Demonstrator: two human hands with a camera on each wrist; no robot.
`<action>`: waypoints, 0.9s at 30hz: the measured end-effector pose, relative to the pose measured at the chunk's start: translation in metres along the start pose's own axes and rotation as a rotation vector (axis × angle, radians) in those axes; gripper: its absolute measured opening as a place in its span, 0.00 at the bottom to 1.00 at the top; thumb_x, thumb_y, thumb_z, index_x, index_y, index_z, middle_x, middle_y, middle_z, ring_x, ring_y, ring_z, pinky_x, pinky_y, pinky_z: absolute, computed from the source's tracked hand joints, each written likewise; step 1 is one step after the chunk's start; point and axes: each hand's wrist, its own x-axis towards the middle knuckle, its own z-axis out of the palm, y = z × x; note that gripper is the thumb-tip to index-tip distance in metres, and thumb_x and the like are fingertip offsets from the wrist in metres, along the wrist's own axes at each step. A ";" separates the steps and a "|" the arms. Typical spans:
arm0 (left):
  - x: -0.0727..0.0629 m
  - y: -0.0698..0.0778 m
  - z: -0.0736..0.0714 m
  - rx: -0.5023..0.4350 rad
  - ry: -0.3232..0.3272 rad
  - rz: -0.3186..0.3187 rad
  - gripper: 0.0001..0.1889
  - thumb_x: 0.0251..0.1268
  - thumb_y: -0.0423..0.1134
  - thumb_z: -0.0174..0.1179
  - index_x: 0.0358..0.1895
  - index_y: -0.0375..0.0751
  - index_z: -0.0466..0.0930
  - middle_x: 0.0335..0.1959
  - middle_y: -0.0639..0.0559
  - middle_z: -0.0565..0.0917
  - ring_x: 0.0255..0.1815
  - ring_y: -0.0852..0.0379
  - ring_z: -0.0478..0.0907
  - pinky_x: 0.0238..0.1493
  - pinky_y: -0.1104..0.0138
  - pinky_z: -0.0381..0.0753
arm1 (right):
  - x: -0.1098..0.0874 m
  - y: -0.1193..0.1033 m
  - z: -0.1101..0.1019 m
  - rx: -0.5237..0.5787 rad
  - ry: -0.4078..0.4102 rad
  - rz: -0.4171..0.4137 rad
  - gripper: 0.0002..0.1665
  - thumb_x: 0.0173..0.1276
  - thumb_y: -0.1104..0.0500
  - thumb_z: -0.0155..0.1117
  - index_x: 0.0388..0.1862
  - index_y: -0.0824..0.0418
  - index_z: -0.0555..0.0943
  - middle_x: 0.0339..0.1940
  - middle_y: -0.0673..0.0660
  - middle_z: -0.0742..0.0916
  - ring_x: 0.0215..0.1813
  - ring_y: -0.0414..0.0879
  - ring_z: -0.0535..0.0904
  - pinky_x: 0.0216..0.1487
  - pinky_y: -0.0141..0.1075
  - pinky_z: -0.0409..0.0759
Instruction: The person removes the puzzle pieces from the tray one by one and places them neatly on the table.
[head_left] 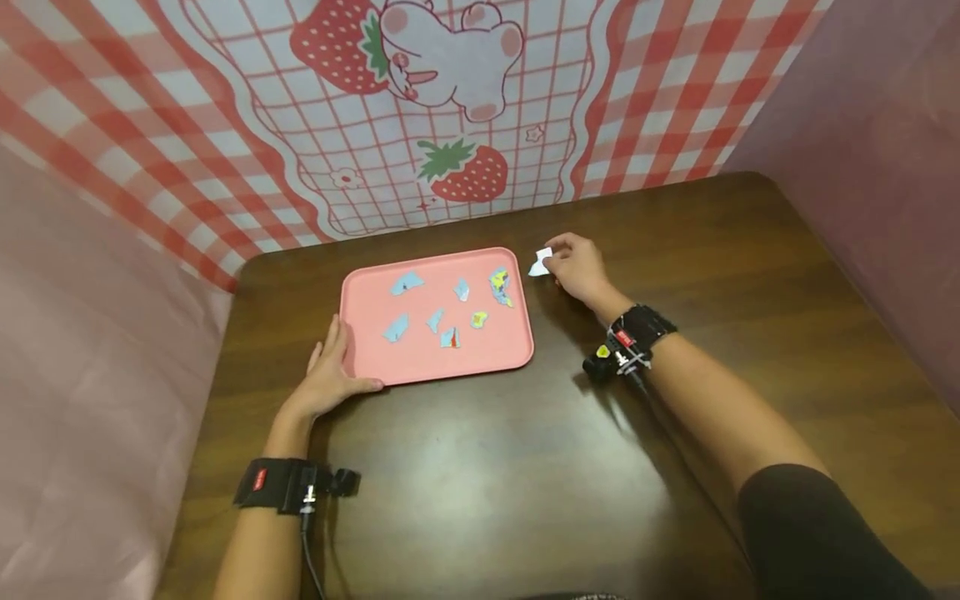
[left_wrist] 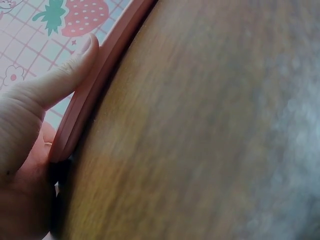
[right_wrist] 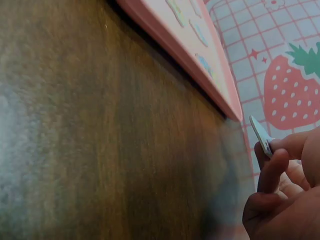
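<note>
A shallow pink tray (head_left: pixel 491 352) holds several thin, irregular pieces, mostly light blue. One piece (head_left: pixel 450 337) has a red patch; two others, a small piece (head_left: pixel 478 319) and a larger piece (head_left: pixel 500 286), carry yellow. My left hand (head_left: pixel 326 371) rests against the tray's front left corner, fingers along the left side and thumb on the front rim. To the right of the tray, my right hand (head_left: pixel 579 271) pinches a thin piece (head_left: pixel 540 262) between thumb and fingertips, its white face showing. In the right wrist view that piece (right_wrist: pixel 260 134) appears nearly edge-on.
The tray sits on a brown wooden table (head_left: pixel 465 483). A checkered cloth (head_left: pixel 540 179) with strawberries and a cartoon animal hangs behind the table, and pink sheets (head_left: pixel 97 350) hang at both sides. Cables trail from the wrist cameras over the table.
</note>
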 end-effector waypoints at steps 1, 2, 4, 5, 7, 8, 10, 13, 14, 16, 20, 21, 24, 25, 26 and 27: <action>-0.001 -0.001 -0.001 -0.003 0.000 -0.001 0.71 0.51 0.53 0.78 0.80 0.35 0.26 0.81 0.42 0.23 0.81 0.39 0.23 0.74 0.43 0.22 | 0.002 0.000 0.001 -0.037 0.008 0.001 0.17 0.68 0.65 0.65 0.55 0.69 0.81 0.36 0.65 0.88 0.23 0.42 0.79 0.26 0.29 0.75; -0.001 -0.001 -0.001 -0.004 0.002 -0.004 0.71 0.52 0.52 0.78 0.80 0.35 0.25 0.81 0.42 0.23 0.81 0.40 0.23 0.74 0.44 0.22 | 0.005 0.000 0.001 -0.073 0.014 0.000 0.17 0.68 0.63 0.66 0.54 0.67 0.81 0.37 0.64 0.89 0.27 0.44 0.81 0.29 0.30 0.75; -0.002 -0.002 -0.001 -0.006 0.008 -0.005 0.70 0.52 0.52 0.78 0.80 0.34 0.26 0.81 0.42 0.23 0.81 0.40 0.24 0.75 0.44 0.22 | 0.009 0.000 0.003 -0.117 0.021 -0.006 0.17 0.67 0.62 0.67 0.53 0.67 0.82 0.40 0.64 0.90 0.34 0.47 0.84 0.36 0.33 0.76; -0.003 -0.003 -0.002 -0.007 0.011 -0.007 0.70 0.51 0.52 0.78 0.80 0.34 0.26 0.81 0.43 0.23 0.81 0.40 0.24 0.75 0.45 0.22 | 0.011 0.001 0.004 -0.132 0.020 -0.008 0.17 0.67 0.61 0.68 0.53 0.67 0.82 0.41 0.64 0.90 0.38 0.49 0.85 0.39 0.35 0.76; -0.003 -0.004 -0.002 -0.004 0.019 -0.009 0.70 0.51 0.51 0.78 0.80 0.35 0.26 0.81 0.44 0.23 0.81 0.41 0.25 0.75 0.45 0.22 | 0.014 0.002 0.006 -0.160 0.024 -0.016 0.17 0.66 0.61 0.68 0.52 0.67 0.83 0.42 0.64 0.90 0.42 0.52 0.86 0.42 0.38 0.77; -0.003 -0.004 -0.002 -0.003 0.022 -0.010 0.70 0.51 0.51 0.78 0.80 0.35 0.26 0.81 0.44 0.24 0.81 0.42 0.25 0.75 0.45 0.22 | 0.016 0.003 0.007 -0.175 0.026 -0.018 0.17 0.66 0.61 0.68 0.52 0.67 0.83 0.42 0.64 0.90 0.43 0.53 0.86 0.43 0.40 0.77; -0.004 -0.005 -0.002 -0.005 0.023 -0.011 0.71 0.50 0.52 0.79 0.80 0.35 0.27 0.81 0.44 0.24 0.81 0.41 0.25 0.75 0.45 0.23 | 0.018 0.005 0.008 -0.189 0.032 -0.018 0.17 0.66 0.61 0.68 0.52 0.68 0.83 0.41 0.65 0.90 0.43 0.54 0.86 0.44 0.42 0.77; -0.006 -0.005 -0.003 -0.006 0.019 -0.019 0.71 0.50 0.52 0.78 0.80 0.37 0.26 0.81 0.43 0.23 0.81 0.41 0.24 0.75 0.44 0.23 | 0.020 0.008 0.011 -0.207 0.039 -0.014 0.17 0.66 0.61 0.69 0.51 0.68 0.83 0.41 0.65 0.90 0.43 0.54 0.86 0.43 0.42 0.78; -0.006 -0.005 -0.003 -0.002 0.019 -0.021 0.71 0.51 0.52 0.78 0.80 0.37 0.26 0.81 0.43 0.23 0.81 0.41 0.24 0.75 0.44 0.23 | 0.021 0.008 0.011 -0.211 0.039 -0.011 0.17 0.66 0.61 0.69 0.52 0.68 0.83 0.41 0.65 0.90 0.43 0.53 0.85 0.44 0.42 0.78; -0.006 -0.005 -0.004 0.001 0.018 -0.022 0.70 0.51 0.52 0.78 0.80 0.37 0.26 0.81 0.43 0.24 0.81 0.40 0.24 0.75 0.44 0.23 | 0.022 0.009 0.012 -0.214 0.034 -0.007 0.18 0.67 0.61 0.69 0.52 0.69 0.82 0.42 0.65 0.89 0.44 0.54 0.86 0.45 0.43 0.79; -0.004 -0.005 -0.005 0.012 0.014 -0.015 0.70 0.51 0.52 0.78 0.81 0.38 0.26 0.81 0.44 0.24 0.81 0.42 0.25 0.75 0.44 0.23 | 0.023 0.011 0.012 -0.236 0.029 0.003 0.17 0.66 0.61 0.68 0.51 0.69 0.83 0.43 0.65 0.89 0.46 0.55 0.85 0.48 0.45 0.79; -0.003 -0.005 -0.005 0.010 0.013 -0.012 0.70 0.51 0.52 0.78 0.81 0.38 0.27 0.81 0.44 0.24 0.81 0.42 0.25 0.75 0.45 0.23 | 0.023 0.011 0.011 -0.245 0.030 0.003 0.17 0.65 0.61 0.68 0.50 0.69 0.83 0.43 0.66 0.89 0.46 0.56 0.85 0.48 0.45 0.79; 0.002 -0.005 -0.004 0.012 0.009 -0.002 0.69 0.52 0.52 0.78 0.81 0.39 0.27 0.81 0.45 0.24 0.81 0.43 0.24 0.75 0.45 0.23 | 0.022 0.013 0.008 -0.284 0.042 0.005 0.17 0.64 0.61 0.66 0.49 0.69 0.83 0.42 0.66 0.89 0.45 0.57 0.84 0.48 0.47 0.78; 0.003 -0.004 -0.003 0.012 0.006 0.001 0.70 0.52 0.52 0.78 0.81 0.39 0.27 0.81 0.45 0.23 0.81 0.43 0.24 0.75 0.45 0.23 | 0.021 0.014 0.007 -0.298 0.045 0.007 0.17 0.64 0.61 0.66 0.49 0.69 0.83 0.42 0.65 0.88 0.45 0.57 0.83 0.48 0.47 0.78; 0.004 -0.004 -0.003 0.009 0.002 0.003 0.70 0.52 0.52 0.78 0.81 0.39 0.27 0.81 0.45 0.23 0.81 0.44 0.24 0.75 0.45 0.23 | 0.021 0.014 0.006 -0.311 0.046 0.008 0.17 0.64 0.61 0.66 0.49 0.69 0.83 0.41 0.65 0.88 0.45 0.57 0.82 0.48 0.47 0.78; 0.005 -0.004 -0.002 0.008 -0.001 0.006 0.70 0.52 0.51 0.78 0.81 0.39 0.27 0.81 0.45 0.23 0.81 0.44 0.24 0.75 0.45 0.23 | 0.021 0.015 0.005 -0.322 0.048 0.005 0.17 0.63 0.61 0.66 0.49 0.69 0.84 0.41 0.66 0.88 0.45 0.58 0.82 0.48 0.48 0.78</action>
